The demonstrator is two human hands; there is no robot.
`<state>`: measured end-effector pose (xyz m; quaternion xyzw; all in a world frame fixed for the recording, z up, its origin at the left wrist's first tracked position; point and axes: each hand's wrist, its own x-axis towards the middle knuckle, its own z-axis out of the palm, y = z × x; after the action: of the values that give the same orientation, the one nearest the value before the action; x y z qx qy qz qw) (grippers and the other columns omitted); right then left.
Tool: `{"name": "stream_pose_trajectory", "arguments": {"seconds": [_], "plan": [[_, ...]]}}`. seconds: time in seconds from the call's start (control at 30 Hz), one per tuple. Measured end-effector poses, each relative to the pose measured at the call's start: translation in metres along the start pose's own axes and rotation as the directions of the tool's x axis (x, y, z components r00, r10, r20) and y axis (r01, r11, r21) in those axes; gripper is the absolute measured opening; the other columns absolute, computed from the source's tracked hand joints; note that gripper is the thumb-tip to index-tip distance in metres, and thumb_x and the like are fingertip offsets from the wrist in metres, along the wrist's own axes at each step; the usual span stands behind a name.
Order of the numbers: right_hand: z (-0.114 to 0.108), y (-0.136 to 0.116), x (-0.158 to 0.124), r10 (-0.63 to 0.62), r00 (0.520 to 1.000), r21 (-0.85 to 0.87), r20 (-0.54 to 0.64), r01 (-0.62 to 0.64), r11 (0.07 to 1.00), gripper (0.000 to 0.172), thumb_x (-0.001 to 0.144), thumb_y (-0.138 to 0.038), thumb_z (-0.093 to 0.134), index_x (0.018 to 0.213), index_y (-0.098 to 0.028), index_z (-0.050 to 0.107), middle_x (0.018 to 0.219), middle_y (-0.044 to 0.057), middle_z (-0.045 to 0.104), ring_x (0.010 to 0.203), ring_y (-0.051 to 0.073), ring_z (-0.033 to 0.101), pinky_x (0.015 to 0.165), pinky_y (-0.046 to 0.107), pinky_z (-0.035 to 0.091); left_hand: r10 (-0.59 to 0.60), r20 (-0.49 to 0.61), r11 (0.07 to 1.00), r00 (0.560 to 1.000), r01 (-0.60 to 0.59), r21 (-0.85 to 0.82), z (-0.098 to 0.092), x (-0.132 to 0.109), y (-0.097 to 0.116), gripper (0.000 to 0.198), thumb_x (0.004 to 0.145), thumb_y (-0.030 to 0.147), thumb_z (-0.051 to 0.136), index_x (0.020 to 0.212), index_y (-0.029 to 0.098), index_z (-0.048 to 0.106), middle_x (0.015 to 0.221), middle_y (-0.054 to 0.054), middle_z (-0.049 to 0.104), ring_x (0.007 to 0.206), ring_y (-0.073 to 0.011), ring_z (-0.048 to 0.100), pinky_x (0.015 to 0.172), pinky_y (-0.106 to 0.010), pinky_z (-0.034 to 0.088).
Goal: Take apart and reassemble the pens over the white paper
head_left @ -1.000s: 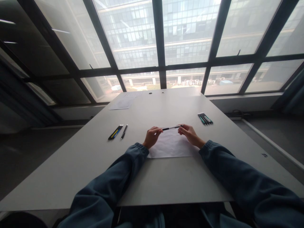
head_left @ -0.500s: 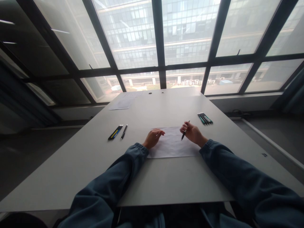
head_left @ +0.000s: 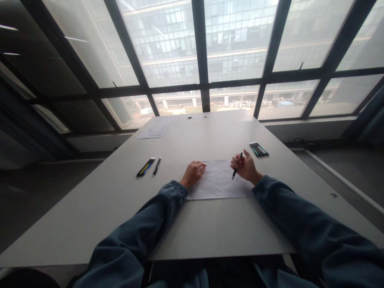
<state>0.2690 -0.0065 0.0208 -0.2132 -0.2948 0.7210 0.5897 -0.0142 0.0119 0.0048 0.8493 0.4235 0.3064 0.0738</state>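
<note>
A white sheet of paper (head_left: 218, 182) lies on the table in front of me. My left hand (head_left: 193, 173) rests on its left side, palm down, fingers loosely bent and apart, holding nothing. Over the right part of the sheet, my right hand (head_left: 244, 166) has its fingers curled round a black pen (head_left: 235, 173). The pen slants with its tip down and leftward; whether the tip touches the paper I cannot tell. My right thumb is raised off the pen.
Several pens (head_left: 259, 149) lie in a row to the right, past my right hand. On the left are more pens (head_left: 145, 167) and a separate black pen (head_left: 156, 167). Other papers (head_left: 154, 129) lie at the table's far left, before the window (head_left: 234, 40).
My right thumb has lifted off the pen, and the pen has shifted slightly right and turned within the fingers. The left hand has settled flatter on the sheet.
</note>
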Motion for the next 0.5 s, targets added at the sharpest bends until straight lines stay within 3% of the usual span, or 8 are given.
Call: {"name": "stream_pose_trajectory", "arguments": {"seconds": [0.17,0.27,0.33,0.4,0.5], "plan": [[-0.0026,0.0028,0.0032,0.063,0.998,0.028,-0.020,-0.063,0.998,0.016,0.088,-0.033,0.062,0.089,-0.017,0.064,0.046,-0.010,0.028,0.038,0.008,0.024,0.039,0.021,0.032,-0.012,0.070,0.999,0.997,0.009,0.046,0.0031,-0.0024,-0.0036,0.020,0.088,0.023,0.057,0.101,0.023,0.072,0.117,-0.005,0.068,0.110,-0.0233,0.060,0.101,-0.041,0.046],[-0.0051,0.0044,0.0053,0.037,0.999,0.002,-0.030,-0.037,0.999,0.025,0.089,-0.036,0.052,0.093,-0.016,0.067,0.060,-0.001,0.055,0.052,0.012,0.048,0.054,0.027,0.047,0.020,0.099,1.000,0.995,-0.021,0.008,0.0050,-0.0024,-0.0052,0.022,0.088,0.028,0.059,0.105,0.023,0.072,0.121,-0.006,0.067,0.114,-0.0238,0.060,0.104,-0.041,0.046],[-0.0055,0.0040,0.0060,-0.001,1.000,-0.058,-0.016,0.000,0.998,0.033,0.089,-0.039,0.045,0.093,-0.016,0.068,0.076,0.005,0.064,0.066,0.017,0.057,0.064,0.032,0.050,0.064,0.131,0.998,0.989,-0.063,-0.016,0.0048,-0.0024,-0.0044,0.027,0.087,0.035,0.062,0.109,0.023,0.072,0.123,-0.008,0.066,0.116,-0.0247,0.059,0.106,-0.042,0.045],[-0.0050,0.0020,0.0066,-0.037,0.999,-0.132,0.003,0.037,0.991,0.039,0.091,-0.041,0.041,0.092,-0.015,0.070,0.078,0.007,0.064,0.068,0.017,0.057,0.065,0.033,0.049,0.107,0.179,0.994,0.978,-0.105,-0.022,0.0036,-0.0026,-0.0023,0.036,0.085,0.044,0.065,0.114,0.023,0.070,0.128,-0.009,0.063,0.120,-0.0263,0.056,0.107,-0.043,0.044],[-0.0031,-0.0039,0.0077,-0.066,0.998,-0.226,-0.007,0.063,0.972,0.052,0.092,-0.053,0.036,0.092,-0.014,0.070,0.068,0.005,0.059,0.058,0.016,0.051,0.053,0.029,0.043,0.128,0.243,0.991,0.961,-0.132,-0.001,0.0025,-0.0035,-0.0002,0.048,0.083,0.052,0.067,0.121,0.023,0.067,0.135,-0.010,0.059,0.126,-0.0282,0.053,0.108,-0.046,0.042]]}}
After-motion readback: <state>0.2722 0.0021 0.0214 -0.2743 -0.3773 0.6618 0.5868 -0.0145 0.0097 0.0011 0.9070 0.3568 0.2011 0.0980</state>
